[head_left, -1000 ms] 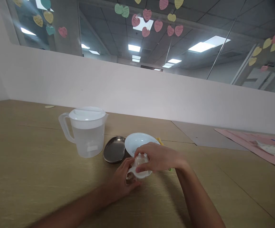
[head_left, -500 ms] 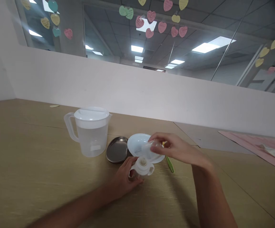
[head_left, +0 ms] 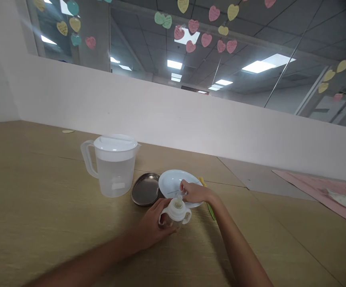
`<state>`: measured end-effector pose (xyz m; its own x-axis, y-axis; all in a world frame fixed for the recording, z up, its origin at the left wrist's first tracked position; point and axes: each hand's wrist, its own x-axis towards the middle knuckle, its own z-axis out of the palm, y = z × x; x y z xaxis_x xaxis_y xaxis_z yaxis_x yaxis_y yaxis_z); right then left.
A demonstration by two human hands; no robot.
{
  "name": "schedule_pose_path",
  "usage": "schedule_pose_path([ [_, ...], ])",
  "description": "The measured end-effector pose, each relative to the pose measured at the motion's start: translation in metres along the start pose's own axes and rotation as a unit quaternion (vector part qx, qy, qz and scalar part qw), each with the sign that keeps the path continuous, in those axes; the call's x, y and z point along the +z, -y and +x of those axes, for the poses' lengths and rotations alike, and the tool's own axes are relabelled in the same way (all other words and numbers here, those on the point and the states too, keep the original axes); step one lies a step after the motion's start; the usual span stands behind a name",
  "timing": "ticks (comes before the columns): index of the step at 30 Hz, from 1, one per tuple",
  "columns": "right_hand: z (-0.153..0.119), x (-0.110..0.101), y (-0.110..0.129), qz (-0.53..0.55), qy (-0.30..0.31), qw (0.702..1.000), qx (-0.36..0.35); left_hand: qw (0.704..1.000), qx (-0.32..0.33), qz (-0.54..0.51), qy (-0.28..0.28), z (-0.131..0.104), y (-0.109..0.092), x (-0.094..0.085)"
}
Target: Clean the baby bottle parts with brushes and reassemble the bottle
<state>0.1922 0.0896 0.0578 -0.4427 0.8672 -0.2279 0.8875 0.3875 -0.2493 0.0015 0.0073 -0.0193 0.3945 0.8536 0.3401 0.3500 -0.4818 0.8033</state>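
My left hand is wrapped round a small clear bottle with a white collar and two side handles, held upright. Over the white oval plate, just behind the bottle, my right hand has its fingers closed at a small clear piece, too blurred to name. A dark metal dish lies left of the plate. Partly under my right wrist, a green and yellow utensil rests at the plate's right side.
A lidded clear pitcher of liquid stands at the left, its handle pointing left. A pink cloth with items on it lies at the far right. The white wall rises behind the table.
My right hand has moved left and down over the plate; the large clear cover it held before no longer shows in its fingers. The bottle has barely moved in my left hand.
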Motion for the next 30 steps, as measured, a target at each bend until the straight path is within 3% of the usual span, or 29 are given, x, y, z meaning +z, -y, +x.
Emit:
schedule_pose_path([
  [2,-0.002,-0.003,-0.001,0.003,-0.015,1.000,0.001,1.000,-0.003,0.001,0.006,0.000,0.000,-0.001],
  [6,-0.027,-0.020,0.014,0.091,-0.114,0.988,-0.047,1.000,-0.001,0.014,0.004,0.000,-0.002,-0.001],
  [9,-0.053,-0.029,0.042,0.153,-0.069,0.983,-0.079,1.000,0.008,0.006,-0.006,-0.001,-0.002,0.000],
  [12,-0.069,-0.030,0.070,0.051,-0.075,0.995,-0.051,1.000,0.006,0.009,0.002,-0.001,-0.001,0.001],
  [15,-0.070,-0.027,0.084,-0.040,-0.068,0.997,-0.028,1.000,-0.007,0.021,0.006,0.001,0.001,0.001],
  [23,-0.062,-0.028,0.059,-0.005,-0.013,0.990,-0.141,0.999,0.002,-0.002,0.039,0.007,0.000,-0.004],
  [30,-0.062,-0.033,0.054,0.064,-0.119,0.987,-0.086,0.999,-0.026,-0.019,0.030,0.004,-0.001,-0.002],
])
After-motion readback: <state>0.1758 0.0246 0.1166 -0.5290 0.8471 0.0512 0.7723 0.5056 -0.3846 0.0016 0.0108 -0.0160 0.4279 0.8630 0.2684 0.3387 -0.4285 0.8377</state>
